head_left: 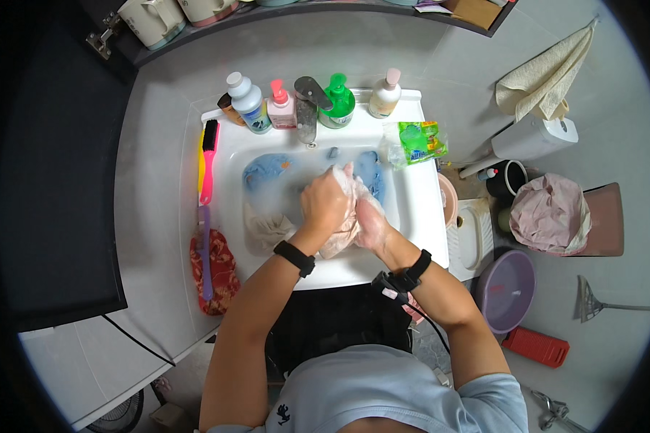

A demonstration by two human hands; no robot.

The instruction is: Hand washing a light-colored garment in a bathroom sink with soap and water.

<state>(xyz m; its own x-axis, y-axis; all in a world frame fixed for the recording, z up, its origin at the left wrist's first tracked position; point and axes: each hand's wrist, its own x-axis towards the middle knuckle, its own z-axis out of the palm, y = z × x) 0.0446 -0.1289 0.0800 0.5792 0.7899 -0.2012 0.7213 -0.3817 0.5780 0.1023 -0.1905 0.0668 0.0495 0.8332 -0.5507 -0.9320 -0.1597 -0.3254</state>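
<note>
Over a white sink full of cloudy water, both my hands grip one soapy, pale pink cloth. My left hand is closed in a fist on it, with foam near the knuckles. Right beside it my right hand is wrapped round the other side, its fingers partly hidden by the cloth. Blue cloth with small orange marks floats at the far left of the basin, and more blue cloth lies at the far right. A cream cloth rests half sunk at the near left.
Behind the basin stand a grey faucet, a white bottle, and pink, green and white pump bottles. A green packet lies on the right rim. A pink-handled brush lies along the left edge. A purple basin sits lower right.
</note>
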